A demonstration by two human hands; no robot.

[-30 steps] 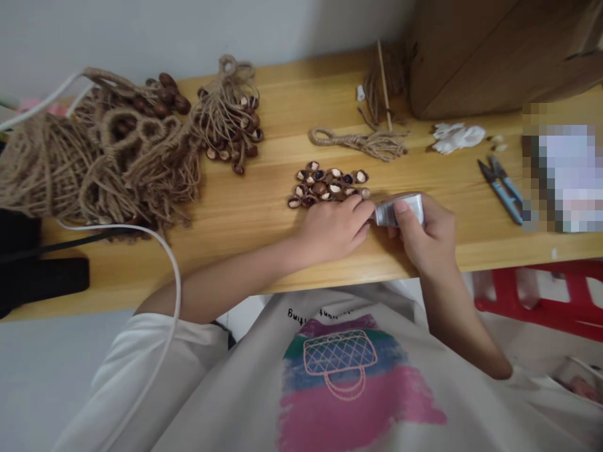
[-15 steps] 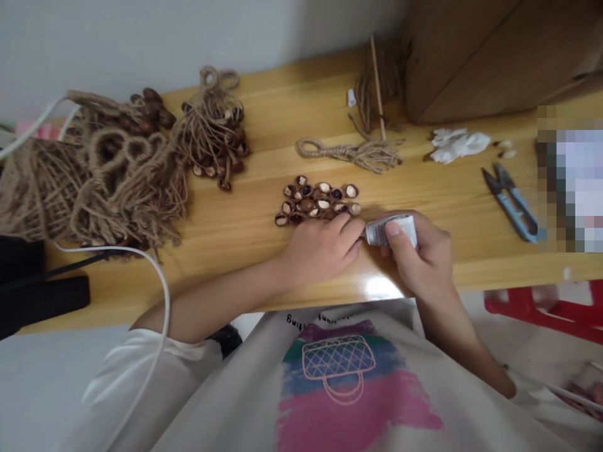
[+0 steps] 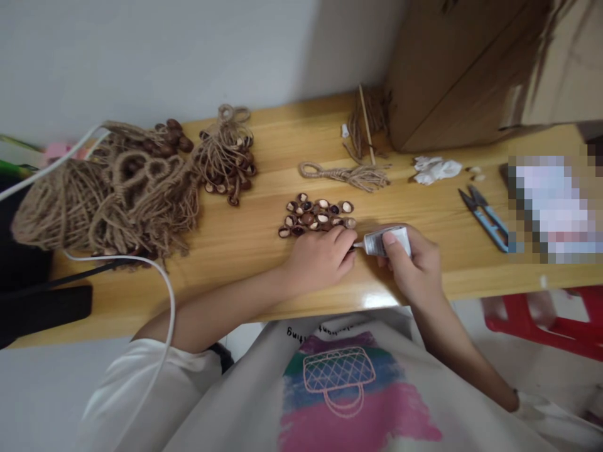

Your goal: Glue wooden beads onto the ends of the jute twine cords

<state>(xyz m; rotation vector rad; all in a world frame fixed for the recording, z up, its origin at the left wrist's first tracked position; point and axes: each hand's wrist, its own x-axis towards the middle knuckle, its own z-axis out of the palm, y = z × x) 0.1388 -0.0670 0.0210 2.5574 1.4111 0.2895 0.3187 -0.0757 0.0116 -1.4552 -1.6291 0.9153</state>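
Note:
Near the table's front edge, my right hand (image 3: 414, 257) grips a small silver tube (image 3: 392, 242), its thin nozzle pointing left. The nozzle tip meets the fingers of my left hand (image 3: 323, 254), which are closed around a small dark piece (image 3: 351, 248), mostly hidden. Right behind my left hand lies a cluster of brown nut shell pieces (image 3: 307, 218), several with pale insides. Beyond them is a looped bundle of twine (image 3: 346, 174).
On the left sit a large heap of twine (image 3: 61, 204) and a bundle with shells (image 3: 226, 157). Blue snips (image 3: 487, 220), crumpled white tissue (image 3: 436, 169) and a blurred flat object (image 3: 556, 204) lie right. A cardboard box (image 3: 452, 81) stands behind; a white cable (image 3: 170, 301) crosses my left arm.
The camera view has shifted, so the table things appear lower. The tube's nozzle now shows between my hands, and a dark piece is visible at my left fingertips.

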